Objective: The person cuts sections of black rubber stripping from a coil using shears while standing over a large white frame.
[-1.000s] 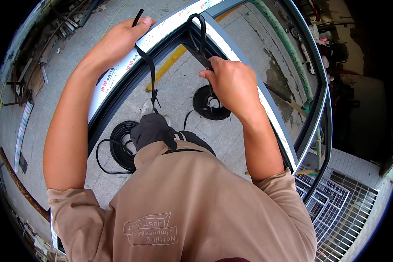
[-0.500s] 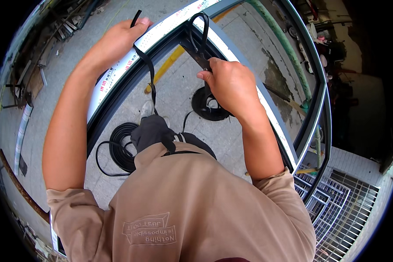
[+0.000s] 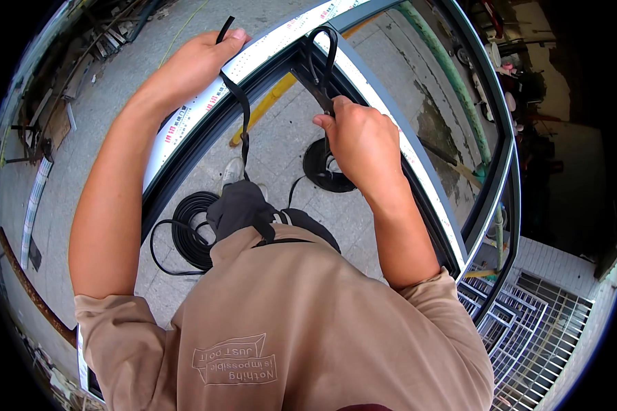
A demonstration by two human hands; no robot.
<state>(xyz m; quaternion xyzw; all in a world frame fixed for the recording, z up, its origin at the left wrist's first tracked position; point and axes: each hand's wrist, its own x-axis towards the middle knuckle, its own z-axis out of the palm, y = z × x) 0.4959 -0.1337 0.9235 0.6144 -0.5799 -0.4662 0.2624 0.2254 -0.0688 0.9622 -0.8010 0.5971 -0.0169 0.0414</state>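
Note:
My left hand (image 3: pixel 199 65) is closed around a black rubber strip (image 3: pixel 243 113), beside the outer edge of a white-filmed window frame (image 3: pixel 216 89). A short end of the strip pokes up past my thumb; the rest hangs inside the frame, down toward my leg. My right hand (image 3: pixel 367 140) grips a dark metal tool that looks like scissors (image 3: pixel 319 92), near the frame's inner corner. Above the tool stands a narrow black loop (image 3: pixel 334 44); whether it belongs to the tool or is strip, I cannot tell. My fingers cover part of the tool.
Coiled black strip (image 3: pixel 188 233) lies on the floor by my leg, and a second coil (image 3: pixel 329 168) sits farther right. Beyond the frame runs a green pipe (image 3: pixel 452 82). A rusty bar (image 3: pixel 34 284) is at left, metal grilles (image 3: pixel 548 335) at lower right.
The frame and my left hand appear slightly farther right in view. My right hand has shifted a little down and left relative to the frame, and the tool is tilted more upright.

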